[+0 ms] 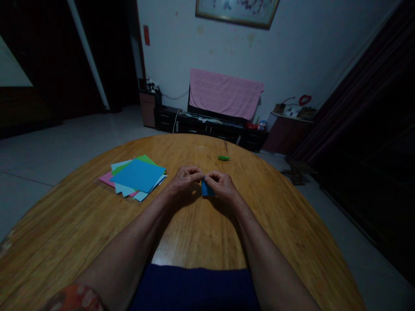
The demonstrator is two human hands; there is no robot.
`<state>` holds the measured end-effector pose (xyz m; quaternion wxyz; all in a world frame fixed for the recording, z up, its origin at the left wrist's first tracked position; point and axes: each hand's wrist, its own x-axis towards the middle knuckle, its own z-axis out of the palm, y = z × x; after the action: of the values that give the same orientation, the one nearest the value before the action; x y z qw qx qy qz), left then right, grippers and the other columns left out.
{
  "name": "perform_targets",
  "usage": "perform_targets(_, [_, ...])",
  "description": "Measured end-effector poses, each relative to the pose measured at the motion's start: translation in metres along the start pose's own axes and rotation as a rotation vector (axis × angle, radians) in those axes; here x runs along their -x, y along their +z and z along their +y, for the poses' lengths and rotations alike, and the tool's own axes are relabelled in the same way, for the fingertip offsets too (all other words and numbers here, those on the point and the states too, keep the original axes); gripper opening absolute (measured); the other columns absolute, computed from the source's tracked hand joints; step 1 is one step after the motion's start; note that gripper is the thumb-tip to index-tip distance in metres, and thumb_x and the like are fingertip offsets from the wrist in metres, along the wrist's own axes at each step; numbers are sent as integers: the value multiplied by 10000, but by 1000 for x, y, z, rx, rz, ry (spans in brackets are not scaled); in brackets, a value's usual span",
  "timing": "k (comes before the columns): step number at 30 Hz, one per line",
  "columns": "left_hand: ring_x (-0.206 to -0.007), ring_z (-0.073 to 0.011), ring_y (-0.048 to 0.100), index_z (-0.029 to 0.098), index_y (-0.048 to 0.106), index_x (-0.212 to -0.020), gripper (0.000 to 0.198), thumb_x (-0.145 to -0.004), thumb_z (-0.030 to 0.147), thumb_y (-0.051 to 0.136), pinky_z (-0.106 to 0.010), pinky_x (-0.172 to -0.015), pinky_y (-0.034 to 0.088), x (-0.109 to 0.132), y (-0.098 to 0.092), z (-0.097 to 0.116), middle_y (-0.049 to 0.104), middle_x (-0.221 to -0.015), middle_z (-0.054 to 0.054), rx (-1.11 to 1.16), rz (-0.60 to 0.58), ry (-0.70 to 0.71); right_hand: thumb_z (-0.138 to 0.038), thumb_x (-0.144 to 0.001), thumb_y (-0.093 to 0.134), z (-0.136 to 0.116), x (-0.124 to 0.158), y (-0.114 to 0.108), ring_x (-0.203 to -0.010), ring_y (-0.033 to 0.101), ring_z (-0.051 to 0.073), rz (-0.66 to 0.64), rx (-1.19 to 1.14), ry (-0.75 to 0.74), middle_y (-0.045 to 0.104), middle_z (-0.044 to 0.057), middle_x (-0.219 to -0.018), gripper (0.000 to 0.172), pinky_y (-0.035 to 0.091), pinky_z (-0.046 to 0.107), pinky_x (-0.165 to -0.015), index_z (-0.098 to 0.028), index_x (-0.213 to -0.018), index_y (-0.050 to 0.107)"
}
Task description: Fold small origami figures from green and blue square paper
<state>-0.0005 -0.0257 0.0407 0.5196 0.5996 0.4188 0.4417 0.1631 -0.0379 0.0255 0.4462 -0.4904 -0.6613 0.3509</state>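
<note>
pinching small folded blue paper [207, 189] in fingertips of left hand [185, 179] and right hand [221, 185], above round brown wooden table [279, 224].

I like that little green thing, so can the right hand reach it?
Probably yes: nothing stands between the right hand and the green thing on the table, though the hand is pinching blue paper.

No text, brand or number is legible in view. Red strip [147, 35] on the wall [171, 56]: any marks are too small and dim to read.
</note>
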Motion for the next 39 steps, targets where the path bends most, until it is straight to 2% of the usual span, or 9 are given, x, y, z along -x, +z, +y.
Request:
perform_targets(7, [-504, -101, 472, 156, 602, -543, 156, -600, 273, 687, -220, -462, 335, 1, -1, 2, 526, -536, 4, -3, -16, -20, -390, -708, 616, -1, -1, -1, -565, 484, 121, 4, -2, 14, 555, 7, -616, 219, 382, 256, -531, -183, -639, 626])
perform_targets(14, [-462, -79, 445, 154, 574, -592, 211, -613, 321, 703, -208, -453, 333, 7, 9, 2, 497, -524, 22, 180, -1, -68, -412, -688, 628, 2, -4, -1, -547, 475, 114, 65, -29, 39, 560, 5, -609, 235, 379, 249, -514, -183, -636, 626])
perform_targets(23, [-409, -67, 387, 167, 531, -541, 177, -602, 263, 667, -209, -416, 286, 11, 11, 3, 450, -465, 37, 193, 37, -67, -387, -703, 620, 5, -3, -3, -566, 477, 118, 5, 6, 47, 567, 4, -620, 212, 384, 242, -524, -180, -663, 643])
perform_targets(31, [-467, -94, 452, 162, 568, -552, 221, -645, 340, 662, -221, -451, 327, 3, 2, -2, 506, -502, 10, 66, 20, -32, -397, -710, 602, 7, -5, -3, -583, 469, 116, 6, 49, 35, 554, 1, -619, 234, 375, 237, -527, -173, -645, 614])
perform_targets(35, [-529, -107, 466, 168, 587, -527, 206, -625, 335, 660, -222, -473, 346, -4, -7, -6, 527, -542, 7, -63, 2, 16, -384, -695, 622, -2, -2, -4, -563, 445, 99, -55, 20, 89, 548, -15, -603, 215, 371, 230, -525, -174, -647, 621])
perform_targets(39, [-567, -130, 484, 182, 606, -529, 170, -611, 323, 655, -232, -482, 353, -8, -12, -10, 537, -552, -1, -89, 28, 40, -373, -702, 626, -6, 1, -8, -552, 426, 87, -117, -31, 89, 537, -26, -590, 202, 349, 214, -507, -177, -653, 634])
